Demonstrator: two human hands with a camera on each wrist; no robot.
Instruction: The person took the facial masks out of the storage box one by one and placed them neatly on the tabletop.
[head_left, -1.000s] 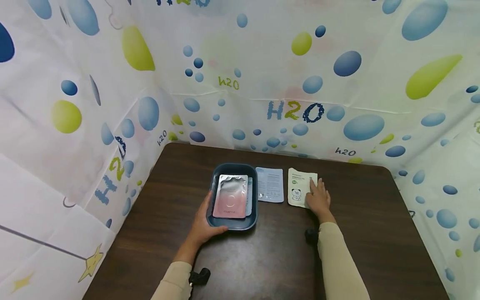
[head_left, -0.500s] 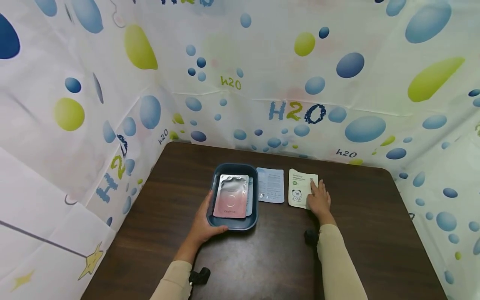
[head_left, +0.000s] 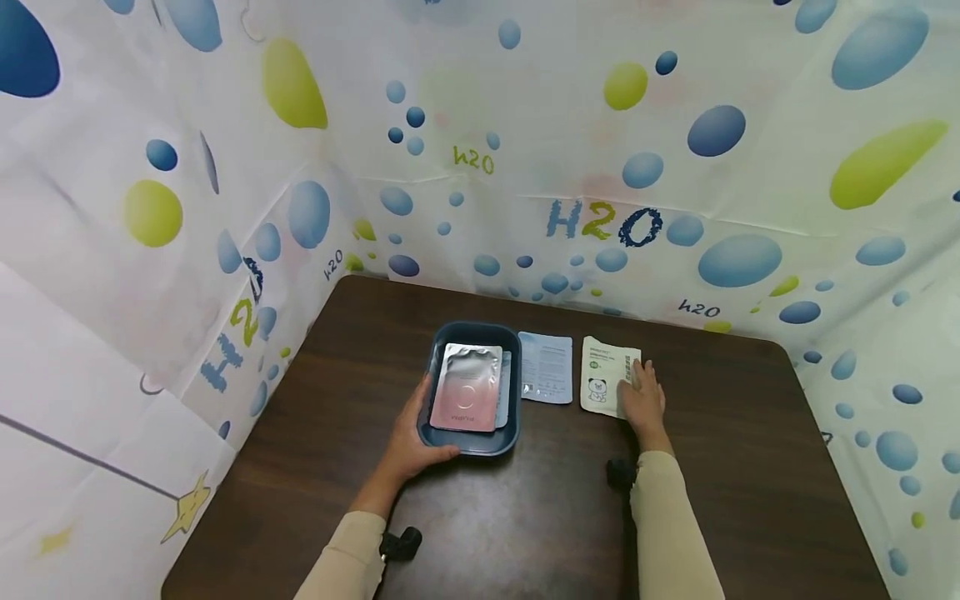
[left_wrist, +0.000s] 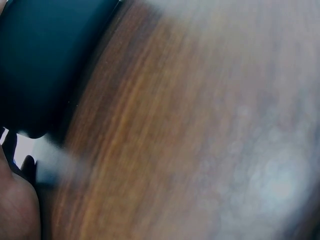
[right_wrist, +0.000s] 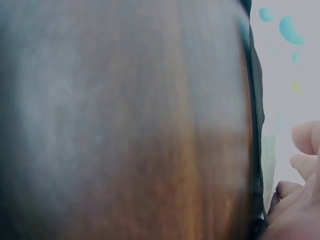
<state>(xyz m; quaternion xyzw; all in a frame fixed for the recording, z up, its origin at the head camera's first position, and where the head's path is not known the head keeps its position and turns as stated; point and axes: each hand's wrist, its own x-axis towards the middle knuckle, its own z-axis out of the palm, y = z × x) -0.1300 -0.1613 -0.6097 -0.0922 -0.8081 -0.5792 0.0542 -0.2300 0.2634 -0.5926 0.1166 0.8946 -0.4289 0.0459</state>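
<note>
My left hand (head_left: 408,446) grips the near left corner of a dark blue plastic tray (head_left: 487,446), thumb along its front wall and fingers up its left side. Inside lie a pink and silver sheet mask packet (head_left: 468,392) and, partly hidden under it, a light blue packet (head_left: 505,392). My right hand (head_left: 645,404) touches the right edge of a pale green sheet mask packet (head_left: 602,367) with a panda-like face on it. Its fingers are straight at that edge, with the thumb over the packet's lower right part. Between tray and green packet lies another light blue packet (head_left: 547,368).
The things stand on a dark brown wooden table (head_left: 540,517). A white curtain (head_left: 525,167) with blue and green bubble prints hangs behind the table and along its sides. Each wrist carries a small black camera (head_left: 401,544).
My right hand's fingers have drawn back from the green packet's face to its right edge. My left hand keeps its hold on the tray. The head view has shifted slightly.
</note>
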